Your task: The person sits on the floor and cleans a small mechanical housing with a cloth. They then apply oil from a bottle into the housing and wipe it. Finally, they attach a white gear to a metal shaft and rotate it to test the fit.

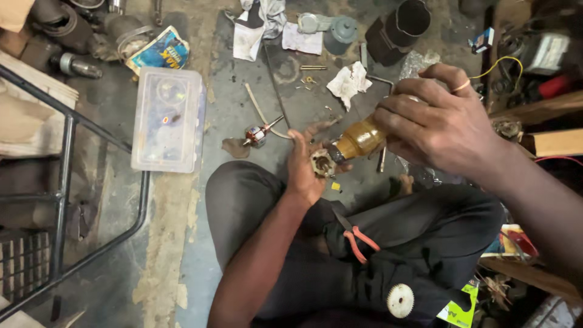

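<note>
Two hands work on a small motor part above a cluttered workshop floor.
Left hand (305, 165) cups a round metal part (322, 163); right hand (438, 121) grips a yellow-brown tool handle (359, 138) against it. A clear plastic box (168, 119) lies left, a blue-yellow packet (159, 51) behind it.
</note>
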